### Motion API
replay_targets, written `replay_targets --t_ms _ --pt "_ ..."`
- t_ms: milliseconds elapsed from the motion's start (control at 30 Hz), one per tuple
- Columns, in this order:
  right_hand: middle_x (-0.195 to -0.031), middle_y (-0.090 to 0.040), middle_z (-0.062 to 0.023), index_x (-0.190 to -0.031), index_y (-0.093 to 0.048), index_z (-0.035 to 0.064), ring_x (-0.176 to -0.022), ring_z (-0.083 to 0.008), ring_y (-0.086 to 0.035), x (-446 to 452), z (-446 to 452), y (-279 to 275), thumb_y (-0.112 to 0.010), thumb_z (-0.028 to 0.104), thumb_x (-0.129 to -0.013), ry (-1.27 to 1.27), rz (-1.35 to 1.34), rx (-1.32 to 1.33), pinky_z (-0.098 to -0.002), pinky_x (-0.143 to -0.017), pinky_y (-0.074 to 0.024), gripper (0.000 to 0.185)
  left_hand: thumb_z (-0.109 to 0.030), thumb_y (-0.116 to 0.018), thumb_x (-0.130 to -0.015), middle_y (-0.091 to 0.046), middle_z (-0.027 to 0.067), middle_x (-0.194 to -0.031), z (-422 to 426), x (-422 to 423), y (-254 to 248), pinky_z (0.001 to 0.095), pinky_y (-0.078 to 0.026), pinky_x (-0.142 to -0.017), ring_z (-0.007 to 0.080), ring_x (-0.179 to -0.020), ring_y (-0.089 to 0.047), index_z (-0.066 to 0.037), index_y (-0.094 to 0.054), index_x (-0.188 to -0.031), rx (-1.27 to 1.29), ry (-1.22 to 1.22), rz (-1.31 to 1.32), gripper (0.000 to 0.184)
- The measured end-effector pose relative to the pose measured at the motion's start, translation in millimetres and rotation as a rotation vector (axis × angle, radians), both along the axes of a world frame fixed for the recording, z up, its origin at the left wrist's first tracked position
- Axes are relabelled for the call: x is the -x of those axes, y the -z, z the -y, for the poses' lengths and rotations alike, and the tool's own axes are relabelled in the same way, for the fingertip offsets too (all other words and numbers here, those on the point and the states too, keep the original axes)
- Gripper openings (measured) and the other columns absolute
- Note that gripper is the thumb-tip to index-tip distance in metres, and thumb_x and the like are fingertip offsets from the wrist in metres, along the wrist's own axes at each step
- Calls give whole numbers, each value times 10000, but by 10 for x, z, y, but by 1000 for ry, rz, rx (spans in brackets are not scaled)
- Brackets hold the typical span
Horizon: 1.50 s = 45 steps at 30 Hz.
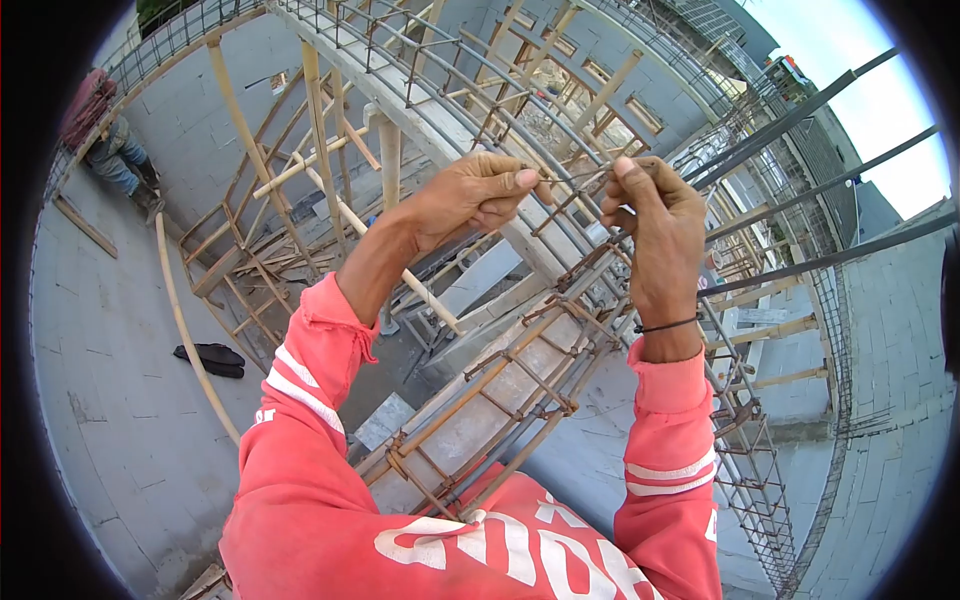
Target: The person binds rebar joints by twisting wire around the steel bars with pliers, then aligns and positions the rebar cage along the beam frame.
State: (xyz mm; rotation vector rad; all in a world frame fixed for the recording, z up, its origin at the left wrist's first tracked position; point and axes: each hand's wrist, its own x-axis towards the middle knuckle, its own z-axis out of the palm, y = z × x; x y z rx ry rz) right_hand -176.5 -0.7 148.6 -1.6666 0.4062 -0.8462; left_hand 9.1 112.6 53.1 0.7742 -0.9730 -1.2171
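Seemingly to keep it taut, left hand (470, 200) and right hand (665, 225) pinch a thin dark metal wire (575, 178) between fingers (526, 178), above the rusty brown steel rebar cage (568, 406).

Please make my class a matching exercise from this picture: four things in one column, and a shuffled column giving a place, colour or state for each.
Things:
1. wire
2. wristband
3. right sleeve
4. steel cage

Descriptions:
A. around the right wrist
B. pinkish red with white stripes
C. rusty brown bars, below the hands
D. held between left hand and right hand

Pairs: 1-D, 2-A, 3-B, 4-C
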Motion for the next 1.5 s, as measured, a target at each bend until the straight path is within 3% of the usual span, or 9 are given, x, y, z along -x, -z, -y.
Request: replay_targets --t_ms 100,267,367,500,633,933,1000,1233,1500 --pt "-793 -695 -63 -934 -704 -50 -636 -102 -648 -4 25 0 -666 147 -978 15 -240 168 -234 -575 -517 205 -380 -652 -1008 -499 -50 -728 38 109 14 240 -359 -541 49 -649 -457 -40 -673 -1199 91 -303 267 390" --pt "-735 -722 -145 -964 -695 -97 -633 -168 -693 -132 148 218 -691 149 -930 51 -359 401 -314 -627 -550 247 -374 -672 -996 -569 -27 -777 91 159 63 260 -386 -569 62 -686 -474 -44 -687 -1169 190 -199 394 372" --pt "-796 -716 -233 -958 -719 -63 -701 -361 -712 -70 22 175 -750 166 -883 204 -444 663 -398 -685 -558 244 -364 -656 -1005 -622 -21 -746 101 124 239 256 -396 -554 73 -637 -483 -28 -735 -1026 -202 -253 445 345" --pt "-837 -703 -252 -951 -714 -59 -799 -408 -707 149 -107 197 -766 167 -837 4 -470 676 -446 -730 -553 258 -263 -635 -1013 -660 5 -803 165 62 720 291 -448 -657 95 -746 -542 -40 -771 -1006 -367 -337 579 262" --pt "-877 -712 -249 -1000 -713 -55 -836 -387 -713 158 -246 228 -742 199 -863 -366 -678 855 -433 -785 -565 290 -157 -675 -937 -728 33 -911 284 -28 1080 306 -491 -820 108 -867 -606 0 -772 -1027 -251 -146 674 205" --pt "-843 -718 -238 -930 -732 -15 -775 -399 -722 -286 -359 665 -713 293 -831 -396 -991 1091 -466 -696 -593 324 -220 -755 -903 -736 -9 -919 142 -55 894 262 -505 -711 67 -815 -617 -50 -793 -1022 -343 -59 617 211" --pt "-1018 -762 -158 -1131 -750 84 -968 -342 -744 -308 -372 612 -611 174 -878 -444 -1234 1097 -458 -788 -607 302 -49 -705 -873 -721 -24 -901 80 -33 894 273 -501 -774 70 -808 -592 36 -769 -990 -431 -23 624 158" --pt "-1034 -733 -241 -987 -756 -24 -961 -388 -716 -423 -192 570 -696 359 -856 -559 -1183 994 -445 -864 -577 409 -134 -688 -951 -729 27 -975 252 -127 972 254 -532 -787 90 -888 -658 8 -737 -1122 -436 -109 342 228" --pt "-1001 -729 -247 -963 -738 -49 -956 -392 -708 -431 13 734 -733 315 -850 -489 -1032 903 -452 -853 -568 380 -209 -693 -961 -729 45 -1065 479 -96 750 300 -558 -836 128 -943 -677 25 -720 -1169 -441 -72 286 315"
